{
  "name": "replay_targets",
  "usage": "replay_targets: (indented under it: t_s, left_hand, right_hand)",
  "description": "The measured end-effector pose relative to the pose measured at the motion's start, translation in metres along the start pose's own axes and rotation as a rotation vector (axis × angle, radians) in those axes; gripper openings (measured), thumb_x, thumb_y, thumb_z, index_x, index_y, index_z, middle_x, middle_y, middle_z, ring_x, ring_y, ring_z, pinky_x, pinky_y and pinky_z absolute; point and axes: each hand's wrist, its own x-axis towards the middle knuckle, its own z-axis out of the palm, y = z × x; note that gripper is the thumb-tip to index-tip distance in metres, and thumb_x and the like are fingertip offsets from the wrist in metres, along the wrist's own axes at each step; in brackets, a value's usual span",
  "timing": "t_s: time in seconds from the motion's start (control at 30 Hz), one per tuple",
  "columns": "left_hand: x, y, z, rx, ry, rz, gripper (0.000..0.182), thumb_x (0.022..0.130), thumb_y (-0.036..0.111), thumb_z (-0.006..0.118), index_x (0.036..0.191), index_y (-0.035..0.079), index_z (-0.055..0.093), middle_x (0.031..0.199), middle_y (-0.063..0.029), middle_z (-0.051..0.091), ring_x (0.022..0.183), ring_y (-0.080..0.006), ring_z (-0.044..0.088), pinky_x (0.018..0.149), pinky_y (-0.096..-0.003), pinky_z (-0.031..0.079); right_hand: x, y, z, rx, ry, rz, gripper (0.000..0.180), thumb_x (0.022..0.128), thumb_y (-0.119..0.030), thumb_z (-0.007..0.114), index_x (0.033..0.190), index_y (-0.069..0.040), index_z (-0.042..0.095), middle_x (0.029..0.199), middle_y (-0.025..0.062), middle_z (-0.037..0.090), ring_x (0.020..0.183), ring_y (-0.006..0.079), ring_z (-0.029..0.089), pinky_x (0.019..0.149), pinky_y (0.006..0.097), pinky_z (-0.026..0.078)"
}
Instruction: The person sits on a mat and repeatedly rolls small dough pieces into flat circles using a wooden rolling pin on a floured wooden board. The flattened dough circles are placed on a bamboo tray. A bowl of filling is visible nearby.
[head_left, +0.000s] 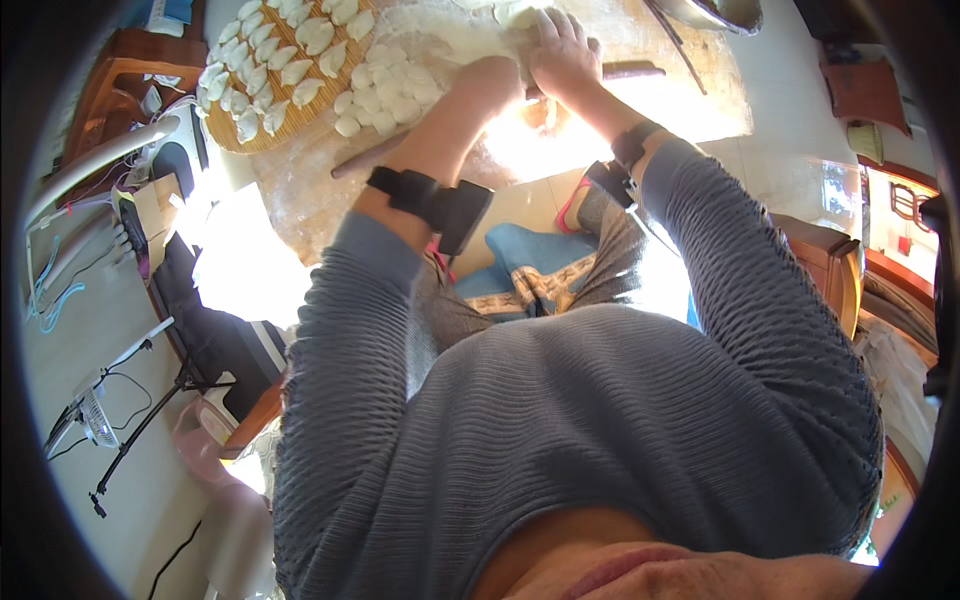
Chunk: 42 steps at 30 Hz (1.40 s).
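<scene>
My left hand (491, 79) is bent over the floured wooden board (292, 202), its fingers hidden behind its back. Close beside it, my right hand (562, 56) reaches toward pale dough (517, 11) at the top edge, fingers close together and thumb out of sight. What either hand grips is hidden. A dark wooden rolling pin (634, 70) shows right of my right hand. Left of my left forearm lies a dark wooden rod (367, 156); whether both are one piece I cannot tell. Round dough pieces (390, 86) lie heaped left of my hands.
Several shaped dumplings (292, 71) lie in rows on a round woven mat (225, 139) at the upper left. Chopsticks (682, 49) and a metal bowl (712, 11) are at the upper right. Strong sunlight washes out the board's near edge. A tripod (142, 424) stands left.
</scene>
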Motion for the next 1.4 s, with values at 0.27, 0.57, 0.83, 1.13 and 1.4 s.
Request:
replay_targets:
  t_s: [0.27,0.57,0.83,1.13,1.4]
  left_hand:
    - [-0.021,-0.021,0.010,-0.414,-0.005,0.041,0.036,0.096,0.029,0.061,0.113,-0.001,0.072,0.101,-0.0225,0.074,0.092,-0.0361,0.071,0.083,-0.0450,0.054]
    - [-0.013,-0.016,-0.001,-0.211,0.193,0.022,0.029,0.093,0.025,0.060,0.102,0.003,0.076,0.101,-0.0208,0.074,0.100,-0.0361,0.071,0.085,-0.0439,0.055]
    - [-0.031,-0.016,-0.005,-0.086,0.030,-0.032,0.035,0.096,0.025,0.061,0.115,-0.002,0.071,0.102,-0.0231,0.074,0.096,-0.0364,0.071,0.086,-0.0452,0.055]
    - [-0.050,-0.029,0.001,-0.581,0.000,-0.149,0.035,0.096,0.028,0.060,0.112,-0.001,0.071,0.096,-0.0223,0.074,0.093,-0.0378,0.071,0.085,-0.0462,0.054]
    - [-0.028,-0.023,0.004,-0.155,0.144,-0.109,0.032,0.095,0.027,0.061,0.109,0.002,0.072,0.103,-0.0237,0.073,0.102,-0.0383,0.070,0.089,-0.0460,0.055]
  right_hand:
    - [-0.033,-0.007,-0.031,-0.112,-0.138,-0.121,0.068,0.093,-0.030,0.058,0.157,-0.019,0.037,0.160,0.0116,0.038,0.152,0.0299,0.028,0.114,0.0606,0.029]
    - [-0.017,-0.015,-0.025,-0.308,-0.235,-0.015,0.059,0.095,-0.024,0.053,0.153,-0.017,0.041,0.160,0.0091,0.040,0.152,0.0303,0.031,0.115,0.0554,0.033]
    - [-0.011,0.006,0.014,-0.065,0.057,-0.128,0.063,0.091,-0.022,0.054,0.153,-0.016,0.042,0.160,0.0118,0.041,0.151,0.0332,0.030,0.113,0.0622,0.030]
    - [-0.045,-0.010,-0.024,-0.137,-0.101,-0.173,0.069,0.087,-0.022,0.058,0.154,-0.018,0.041,0.162,0.0108,0.037,0.152,0.0311,0.030,0.110,0.0611,0.032]
    - [-0.016,-0.020,-0.008,-0.054,-0.070,-0.045,0.069,0.091,-0.022,0.056,0.157,-0.024,0.035,0.163,0.0102,0.034,0.152,0.0342,0.027,0.115,0.0647,0.026]
